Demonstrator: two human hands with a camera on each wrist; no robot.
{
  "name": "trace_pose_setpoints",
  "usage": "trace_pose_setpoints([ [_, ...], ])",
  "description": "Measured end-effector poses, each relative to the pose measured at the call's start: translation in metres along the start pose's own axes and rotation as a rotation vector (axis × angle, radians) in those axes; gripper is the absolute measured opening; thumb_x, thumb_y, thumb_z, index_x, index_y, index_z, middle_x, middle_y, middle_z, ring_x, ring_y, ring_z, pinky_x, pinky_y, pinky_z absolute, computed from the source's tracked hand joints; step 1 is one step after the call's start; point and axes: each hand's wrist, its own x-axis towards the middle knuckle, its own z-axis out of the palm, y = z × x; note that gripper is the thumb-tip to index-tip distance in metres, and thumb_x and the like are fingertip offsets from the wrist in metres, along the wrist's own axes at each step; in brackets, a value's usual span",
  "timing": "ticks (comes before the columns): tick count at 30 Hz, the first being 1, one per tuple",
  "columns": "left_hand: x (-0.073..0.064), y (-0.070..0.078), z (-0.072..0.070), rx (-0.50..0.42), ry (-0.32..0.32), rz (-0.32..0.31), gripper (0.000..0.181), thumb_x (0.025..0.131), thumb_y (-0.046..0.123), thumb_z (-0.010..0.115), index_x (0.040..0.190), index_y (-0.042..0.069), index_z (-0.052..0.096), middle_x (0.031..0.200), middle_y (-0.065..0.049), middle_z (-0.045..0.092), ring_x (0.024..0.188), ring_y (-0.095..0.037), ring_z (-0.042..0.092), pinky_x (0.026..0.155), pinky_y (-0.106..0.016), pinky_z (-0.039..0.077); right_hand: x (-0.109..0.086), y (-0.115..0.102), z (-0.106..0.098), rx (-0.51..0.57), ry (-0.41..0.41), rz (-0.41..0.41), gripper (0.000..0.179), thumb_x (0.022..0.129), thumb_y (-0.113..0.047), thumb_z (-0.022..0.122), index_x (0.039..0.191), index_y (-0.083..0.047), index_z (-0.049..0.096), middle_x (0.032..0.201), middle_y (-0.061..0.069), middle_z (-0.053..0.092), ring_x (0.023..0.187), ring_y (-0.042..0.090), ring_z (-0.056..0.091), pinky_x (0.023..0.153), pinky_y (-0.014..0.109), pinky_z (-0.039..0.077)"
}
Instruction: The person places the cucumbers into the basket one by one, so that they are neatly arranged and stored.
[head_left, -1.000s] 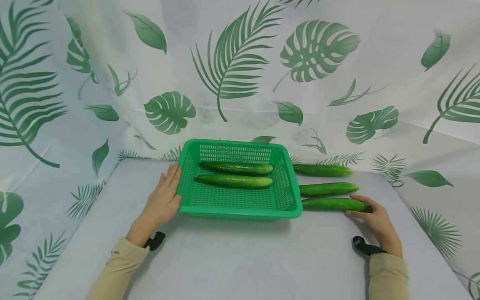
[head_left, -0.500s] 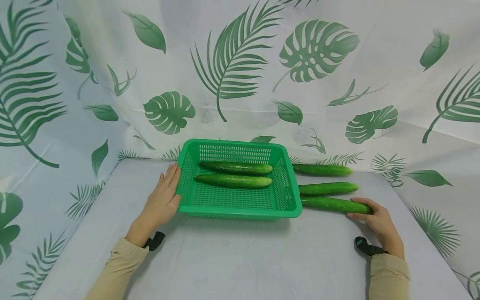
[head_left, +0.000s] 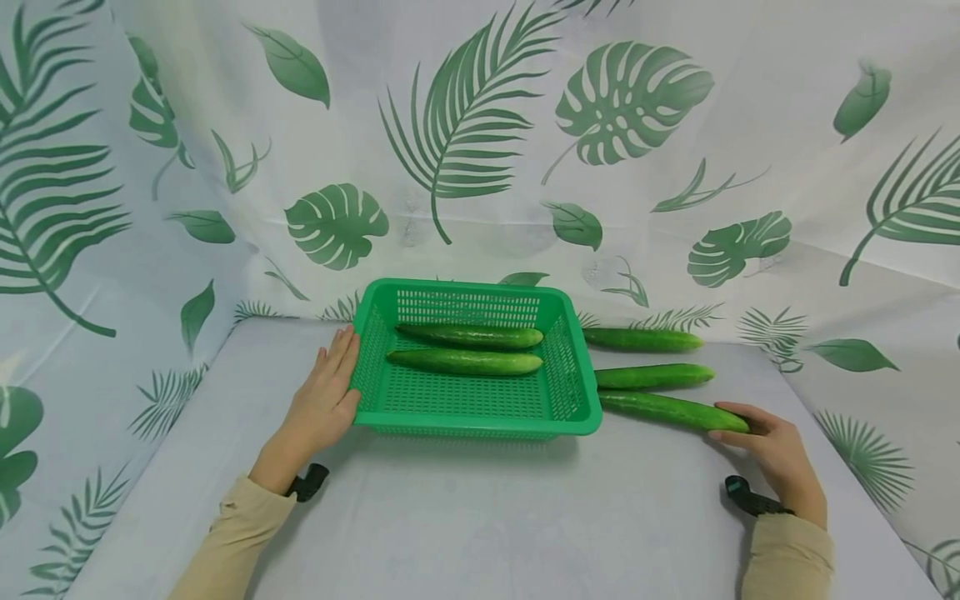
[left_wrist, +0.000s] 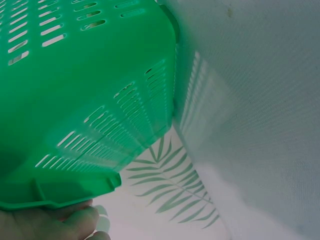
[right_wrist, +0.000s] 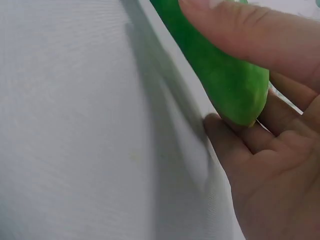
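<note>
In the head view, a green plastic basket (head_left: 480,425) stands at mid-table with two cucumbers (head_left: 465,362) lying in it. My left hand (head_left: 322,392) rests against its left side with fingers straight; the left wrist view shows the basket wall (left_wrist: 90,70) above that hand's fingers (left_wrist: 75,222). To the right, my right hand (head_left: 776,446) grips the right end of the nearest cucumber (head_left: 667,410), thumb on one side and fingers beneath. That cucumber's rounded tip (right_wrist: 240,95) shows close up in the right wrist view. Its left end is hidden by the basket rim.
Two more cucumbers, a middle one (head_left: 656,377) and a back one (head_left: 643,339), lie right of the basket, their left ends hidden behind it. A white cloth with a leaf print (head_left: 480,242) hangs behind the white table (head_left: 480,517).
My right hand has shifted right and toward me, drawing the nearest cucumber's right end with it, so it now lies slanted away from the middle one. The left hand and basket stay put.
</note>
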Motion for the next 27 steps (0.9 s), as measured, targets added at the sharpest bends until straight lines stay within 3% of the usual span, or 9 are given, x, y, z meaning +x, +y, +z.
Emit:
trace_pose_setpoints([
  [5, 0.001, 0.000, 0.001, 0.008, -0.001, 0.003, 0.069, 0.092, 0.003, 0.037, 0.155, -0.009, 0.013, 0.164, -0.020, 0.005, 0.150, -0.038, 0.005, 0.120, -0.055, 0.007, -0.003, 0.002, -0.005, 0.113, 0.004, 0.005, 0.061, 0.086, -0.026, 0.079, 0.142, -0.013, 0.058, 0.113, -0.031, 0.051, 0.102, -0.012, 0.048, 0.078, 0.007, 0.043],
  [11, 0.001, 0.000, 0.000, -0.004, -0.001, 0.005, 0.068, 0.092, 0.003, 0.037, 0.154, -0.010, 0.014, 0.164, -0.021, 0.005, 0.151, -0.036, 0.003, 0.120, -0.055, 0.007, -0.005, 0.005, -0.009, 0.554, -0.019, -0.004, 0.053, 0.088, 0.001, 0.071, 0.139, -0.008, 0.060, 0.116, -0.020, 0.061, 0.100, -0.005, 0.057, 0.080, 0.011, 0.049],
  [15, 0.001, 0.000, 0.000, -0.005, 0.000, -0.001, 0.069, 0.092, 0.003, 0.038, 0.155, -0.009, 0.013, 0.164, -0.020, 0.005, 0.151, -0.034, 0.002, 0.120, -0.054, 0.006, -0.006, 0.004, -0.011, 0.747, -0.024, -0.035, 0.045, 0.088, 0.012, 0.066, 0.129, -0.006, 0.067, 0.115, -0.012, 0.067, 0.098, 0.000, 0.063, 0.081, 0.015, 0.053],
  [19, 0.000, 0.002, -0.001, -0.011, -0.001, -0.003, 0.068, 0.091, 0.003, 0.037, 0.154, -0.010, 0.014, 0.164, -0.021, 0.005, 0.151, -0.035, 0.003, 0.120, -0.053, 0.006, -0.007, 0.003, -0.012, 0.827, -0.031, -0.065, 0.043, 0.088, 0.016, 0.062, 0.124, -0.006, 0.071, 0.113, -0.008, 0.070, 0.098, 0.003, 0.066, 0.082, 0.018, 0.054],
  [27, -0.001, 0.003, -0.002, -0.017, -0.009, -0.008, 0.068, 0.092, 0.002, 0.036, 0.154, -0.010, 0.014, 0.164, -0.021, 0.005, 0.151, -0.035, 0.002, 0.120, -0.053, 0.006, -0.010, 0.001, -0.018, 0.802, 0.012, -0.108, 0.046, 0.087, 0.018, 0.062, 0.128, -0.003, 0.068, 0.115, -0.007, 0.068, 0.098, 0.002, 0.063, 0.081, 0.016, 0.053],
])
